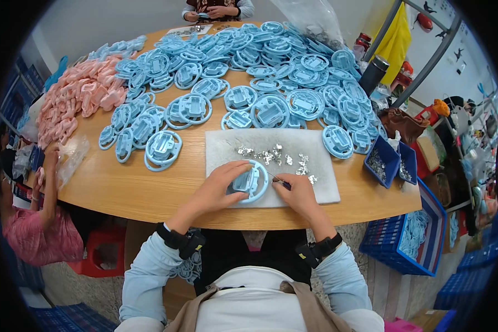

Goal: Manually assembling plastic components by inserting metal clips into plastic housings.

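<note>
On a white foam pad (218,148), my left hand (222,187) grips a round light-blue plastic ring part (254,182) by its left side. My right hand (294,191) is closed around a thin, dark-handled tool (282,182), whose slim tip reaches toward the ring's right edge. I cannot make out whether the tip touches the plastic. Small shiny metal pieces (272,155) lie scattered on the pad just beyond both hands.
Blue ring parts (271,110) heap across the table (122,182), with pink parts (83,91) at left. Blue bins (383,160) of small metal bits and a dark flask (374,74) stand right. A blue crate (393,238) is below. Other people sit left (41,232) and opposite (218,8).
</note>
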`<state>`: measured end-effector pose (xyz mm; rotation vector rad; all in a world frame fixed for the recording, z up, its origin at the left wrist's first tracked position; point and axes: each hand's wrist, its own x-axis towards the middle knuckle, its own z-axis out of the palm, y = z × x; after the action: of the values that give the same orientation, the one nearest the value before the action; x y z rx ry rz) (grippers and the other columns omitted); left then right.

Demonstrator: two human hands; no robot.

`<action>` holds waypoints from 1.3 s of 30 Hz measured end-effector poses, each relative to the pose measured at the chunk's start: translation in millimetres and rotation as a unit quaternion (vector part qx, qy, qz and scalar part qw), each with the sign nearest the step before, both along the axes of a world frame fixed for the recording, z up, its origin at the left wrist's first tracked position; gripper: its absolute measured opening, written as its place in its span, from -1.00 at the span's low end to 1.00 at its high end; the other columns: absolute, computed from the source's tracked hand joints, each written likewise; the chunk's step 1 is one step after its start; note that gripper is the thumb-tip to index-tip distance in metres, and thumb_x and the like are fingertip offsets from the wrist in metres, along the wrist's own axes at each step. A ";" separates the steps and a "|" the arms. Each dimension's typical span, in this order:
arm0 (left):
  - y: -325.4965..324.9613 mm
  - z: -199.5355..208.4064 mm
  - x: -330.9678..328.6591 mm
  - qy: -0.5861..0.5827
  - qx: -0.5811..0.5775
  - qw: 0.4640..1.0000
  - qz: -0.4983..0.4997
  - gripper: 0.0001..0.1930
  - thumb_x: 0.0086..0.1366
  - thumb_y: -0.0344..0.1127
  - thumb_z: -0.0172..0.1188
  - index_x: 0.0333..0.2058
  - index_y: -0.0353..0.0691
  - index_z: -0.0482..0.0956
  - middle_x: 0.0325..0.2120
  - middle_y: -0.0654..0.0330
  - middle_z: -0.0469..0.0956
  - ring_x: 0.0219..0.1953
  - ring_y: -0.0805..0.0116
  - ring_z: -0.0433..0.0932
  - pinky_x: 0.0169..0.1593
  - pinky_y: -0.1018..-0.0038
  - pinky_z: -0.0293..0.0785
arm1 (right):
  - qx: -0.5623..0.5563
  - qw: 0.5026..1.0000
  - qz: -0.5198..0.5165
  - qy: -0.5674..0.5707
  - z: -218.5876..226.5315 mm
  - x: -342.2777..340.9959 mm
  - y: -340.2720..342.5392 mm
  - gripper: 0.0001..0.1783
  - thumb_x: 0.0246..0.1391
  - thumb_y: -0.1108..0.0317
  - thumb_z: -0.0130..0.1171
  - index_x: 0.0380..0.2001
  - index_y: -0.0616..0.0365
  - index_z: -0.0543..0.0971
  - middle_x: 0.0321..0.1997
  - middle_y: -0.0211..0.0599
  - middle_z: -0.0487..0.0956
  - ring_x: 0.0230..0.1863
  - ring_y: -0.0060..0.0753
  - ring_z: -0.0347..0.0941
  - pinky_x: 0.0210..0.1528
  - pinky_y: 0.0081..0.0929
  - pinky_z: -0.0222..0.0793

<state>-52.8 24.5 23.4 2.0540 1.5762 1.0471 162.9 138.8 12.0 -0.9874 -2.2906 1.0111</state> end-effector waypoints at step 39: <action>-30.6 -6.4 53.4 -0.109 0.091 0.978 0.150 -0.87 0.11 -0.44 0.19 -0.33 -0.29 0.59 -0.34 0.10 0.60 -0.27 0.17 0.52 -0.12 0.36 0.34 | -0.370 0.907 0.062 0.189 27.2 -16.0 -37.2 -0.81 -0.02 0.42 0.28 -0.34 0.32 0.63 -0.41 -0.48 0.57 -0.40 -0.76 0.37 -0.38 -0.75 0.27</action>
<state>0.6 -6.1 17.0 1.7666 1.7632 1.5214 146.9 101.6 39.2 -0.7986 -1.6667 2.0113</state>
